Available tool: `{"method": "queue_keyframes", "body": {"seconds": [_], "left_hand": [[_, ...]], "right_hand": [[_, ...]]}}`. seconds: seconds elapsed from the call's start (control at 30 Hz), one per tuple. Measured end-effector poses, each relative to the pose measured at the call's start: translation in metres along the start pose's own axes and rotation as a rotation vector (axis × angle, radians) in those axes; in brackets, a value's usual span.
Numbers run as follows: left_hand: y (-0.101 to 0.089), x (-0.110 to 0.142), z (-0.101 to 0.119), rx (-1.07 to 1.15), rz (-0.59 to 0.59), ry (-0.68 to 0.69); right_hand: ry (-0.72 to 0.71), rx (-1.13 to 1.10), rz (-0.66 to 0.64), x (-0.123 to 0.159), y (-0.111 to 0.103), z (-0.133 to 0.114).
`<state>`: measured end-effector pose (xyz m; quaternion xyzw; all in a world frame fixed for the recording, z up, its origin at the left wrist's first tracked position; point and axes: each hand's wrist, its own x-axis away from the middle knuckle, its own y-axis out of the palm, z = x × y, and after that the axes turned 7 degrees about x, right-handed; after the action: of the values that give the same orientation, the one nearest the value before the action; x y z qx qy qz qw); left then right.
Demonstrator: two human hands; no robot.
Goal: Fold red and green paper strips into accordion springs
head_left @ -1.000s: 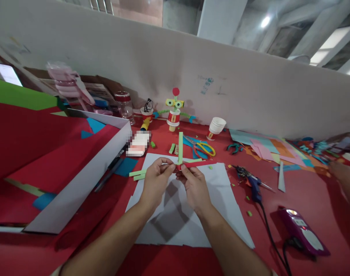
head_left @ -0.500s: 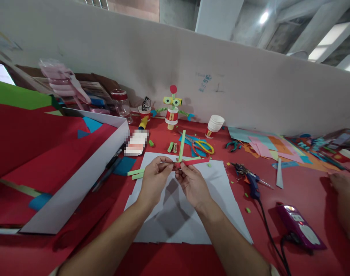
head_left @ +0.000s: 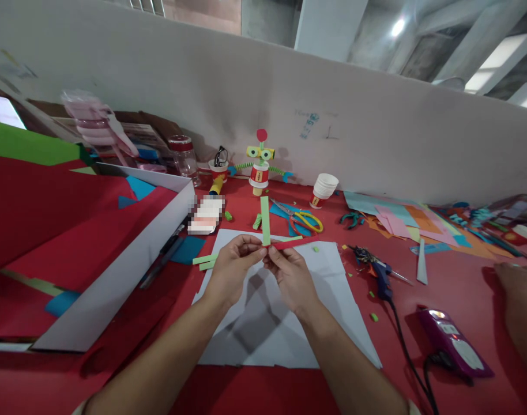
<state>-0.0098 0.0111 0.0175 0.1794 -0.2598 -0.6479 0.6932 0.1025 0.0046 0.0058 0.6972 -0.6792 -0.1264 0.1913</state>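
Observation:
My left hand [head_left: 235, 262] and my right hand [head_left: 292, 271] meet above the white paper [head_left: 255, 323], fingertips pinched together. Between them are a light green paper strip [head_left: 266, 221], pointing away from me, and a red paper strip [head_left: 300, 242], stretching out to the right. The two strips cross at my fingertips, where the fold itself is mostly hidden. Just beyond lie a small folded green paper piece [head_left: 257, 221] and scissors [head_left: 304, 221] with yellow and red handles. More green strips [head_left: 206, 260] lie left of my left hand.
A paper-cup figure [head_left: 259, 173] and stacked paper cups [head_left: 325, 189] stand at the back. To the right are a glue gun [head_left: 380, 274] with a cord, a purple power unit [head_left: 454, 340] and another person's hand [head_left: 516, 288]. A white box [head_left: 129, 265] with coloured paper stands left.
The green strip has swung slightly left and shows its broad face more. My fingers have shifted a little at the crossing; the red strip still points right.

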Motion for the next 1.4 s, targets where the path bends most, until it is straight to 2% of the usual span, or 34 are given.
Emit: {"method": "queue_keyframes", "body": {"seconds": [0.1,0.2,0.37,0.53,0.63,0.8,1.03,1.17,1.27,1.4], "left_hand": [[-0.003,-0.003,0.003,0.096,-0.015,-0.093],[-0.005,-0.005,0.008,0.178,-0.008,-0.213],[-0.006,-0.005,0.014,0.192,-0.046,-0.353],[-0.005,-0.003,0.008,0.253,-0.097,-0.446],[-0.003,-0.002,0.004,0.341,-0.088,-0.476],[0.001,0.0,0.004,0.359,-0.004,-0.437],[0.001,0.001,0.001,0.355,-0.069,-0.403],[0.001,0.001,0.002,0.293,-0.082,-0.299],[0.003,0.002,0.001,0.246,-0.048,-0.153],[0.006,0.003,-0.005,0.225,0.008,-0.075]], "right_hand": [[-0.065,0.131,-0.02,0.0,-0.001,0.0],[-0.175,0.361,-0.022,0.001,-0.003,-0.003],[-0.391,0.672,-0.01,0.001,-0.006,-0.009],[-0.514,0.724,-0.01,0.005,-0.006,-0.014],[-0.551,0.727,0.019,0.007,-0.005,-0.014],[-0.479,0.685,-0.007,0.006,-0.003,-0.012],[-0.433,0.613,-0.06,0.005,-0.004,-0.016],[-0.307,0.453,-0.078,0.003,-0.006,-0.01],[-0.274,0.408,-0.007,0.002,-0.005,-0.004],[-0.303,0.477,0.148,0.003,-0.005,0.0]]}}
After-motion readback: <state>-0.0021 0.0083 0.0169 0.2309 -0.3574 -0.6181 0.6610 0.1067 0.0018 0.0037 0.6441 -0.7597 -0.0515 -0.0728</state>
